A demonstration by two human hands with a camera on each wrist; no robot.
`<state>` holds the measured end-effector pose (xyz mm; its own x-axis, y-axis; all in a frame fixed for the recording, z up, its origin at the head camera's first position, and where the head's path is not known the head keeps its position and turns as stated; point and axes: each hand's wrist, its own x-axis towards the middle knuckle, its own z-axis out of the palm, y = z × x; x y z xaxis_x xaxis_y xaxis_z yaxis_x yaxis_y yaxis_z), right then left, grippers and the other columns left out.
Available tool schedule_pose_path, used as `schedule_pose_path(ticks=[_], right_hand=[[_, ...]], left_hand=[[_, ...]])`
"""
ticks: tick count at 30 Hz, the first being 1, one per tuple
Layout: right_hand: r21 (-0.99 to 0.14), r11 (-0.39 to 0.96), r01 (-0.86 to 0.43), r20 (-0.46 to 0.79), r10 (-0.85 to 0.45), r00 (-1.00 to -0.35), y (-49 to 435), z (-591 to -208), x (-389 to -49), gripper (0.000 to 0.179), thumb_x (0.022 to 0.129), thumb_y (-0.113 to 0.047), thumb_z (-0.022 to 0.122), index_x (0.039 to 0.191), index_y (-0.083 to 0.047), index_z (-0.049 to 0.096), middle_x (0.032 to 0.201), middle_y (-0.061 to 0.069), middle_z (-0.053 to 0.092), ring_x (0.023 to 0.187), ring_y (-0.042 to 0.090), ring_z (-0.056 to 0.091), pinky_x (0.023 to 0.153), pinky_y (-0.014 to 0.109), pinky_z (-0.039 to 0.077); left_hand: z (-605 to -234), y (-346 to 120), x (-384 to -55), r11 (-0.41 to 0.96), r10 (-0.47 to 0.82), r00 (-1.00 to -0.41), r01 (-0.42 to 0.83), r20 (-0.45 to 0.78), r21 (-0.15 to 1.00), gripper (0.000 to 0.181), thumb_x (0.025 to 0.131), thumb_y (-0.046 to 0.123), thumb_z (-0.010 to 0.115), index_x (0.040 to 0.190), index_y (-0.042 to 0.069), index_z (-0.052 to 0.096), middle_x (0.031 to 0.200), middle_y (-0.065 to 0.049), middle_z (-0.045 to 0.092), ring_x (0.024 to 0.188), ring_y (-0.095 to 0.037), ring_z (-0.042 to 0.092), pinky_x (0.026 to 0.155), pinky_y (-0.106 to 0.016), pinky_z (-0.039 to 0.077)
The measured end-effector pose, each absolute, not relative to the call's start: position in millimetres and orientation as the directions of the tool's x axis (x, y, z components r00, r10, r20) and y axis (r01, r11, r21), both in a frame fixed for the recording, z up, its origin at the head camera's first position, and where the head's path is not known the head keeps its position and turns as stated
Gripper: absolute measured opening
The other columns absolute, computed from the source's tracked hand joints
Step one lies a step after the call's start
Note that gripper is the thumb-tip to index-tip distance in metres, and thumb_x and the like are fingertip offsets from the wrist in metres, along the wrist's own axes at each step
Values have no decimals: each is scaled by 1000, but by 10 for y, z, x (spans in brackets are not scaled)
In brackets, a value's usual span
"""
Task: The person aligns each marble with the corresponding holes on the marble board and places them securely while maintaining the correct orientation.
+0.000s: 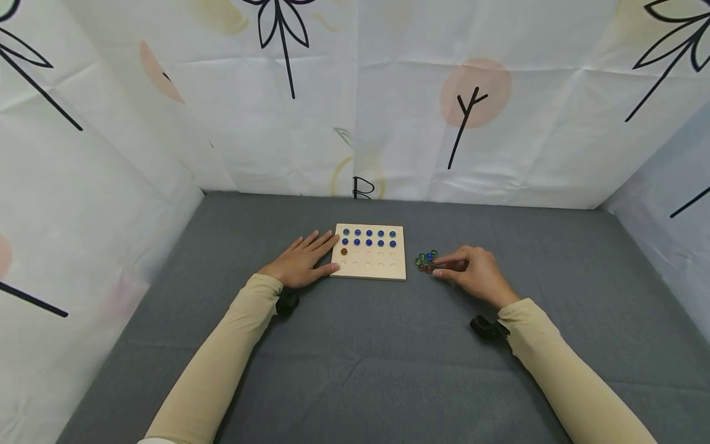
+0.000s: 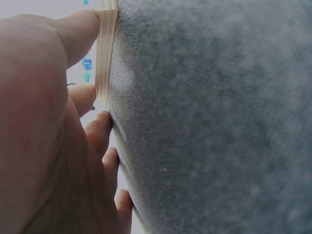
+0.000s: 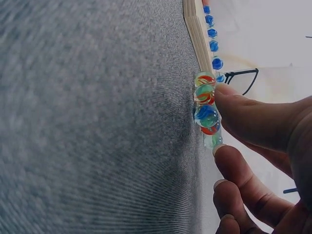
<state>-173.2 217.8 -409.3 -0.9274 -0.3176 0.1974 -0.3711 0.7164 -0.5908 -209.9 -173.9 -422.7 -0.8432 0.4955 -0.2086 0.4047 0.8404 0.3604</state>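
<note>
A pale wooden board (image 1: 368, 279) with rows of round hollows lies on the grey cloth. Blue marbles (image 1: 368, 234) fill its two far rows, and one brownish-red marble (image 1: 344, 251) sits at the left of the third row. My left hand (image 1: 302, 262) rests at the board's left edge, fingers spread and fairly straight, thumb and index finger touching it. Right of the board is a cluster of glass marbles (image 3: 206, 117) with green, red and blue swirls. My right hand (image 1: 479, 274) reaches to this cluster; its thumb and fingertips stand apart beside the marbles.
Grey cloth (image 1: 355, 370) covers the table. White patterned sheets (image 1: 399, 123) hang behind and at both sides. A black wrist device (image 1: 488, 328) is strapped at the right wrist, and another (image 1: 287, 303) at the left.
</note>
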Motion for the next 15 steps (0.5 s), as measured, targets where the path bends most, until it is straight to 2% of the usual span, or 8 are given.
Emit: schedule_pose_path(ticks=[15], right_hand=[[-595,735,-326,118,-322,-939,2191,-4107,-1747,22,86,-16,84,105,-6,82,86,4,67,70,16,57,59,31,47]], left_hand=[[-4219,-1735,-2088,838,495,-844,400,-209,371,74,106,56,43,165,23,12,170,-3,9,156,-29,1,124,-52,-1]])
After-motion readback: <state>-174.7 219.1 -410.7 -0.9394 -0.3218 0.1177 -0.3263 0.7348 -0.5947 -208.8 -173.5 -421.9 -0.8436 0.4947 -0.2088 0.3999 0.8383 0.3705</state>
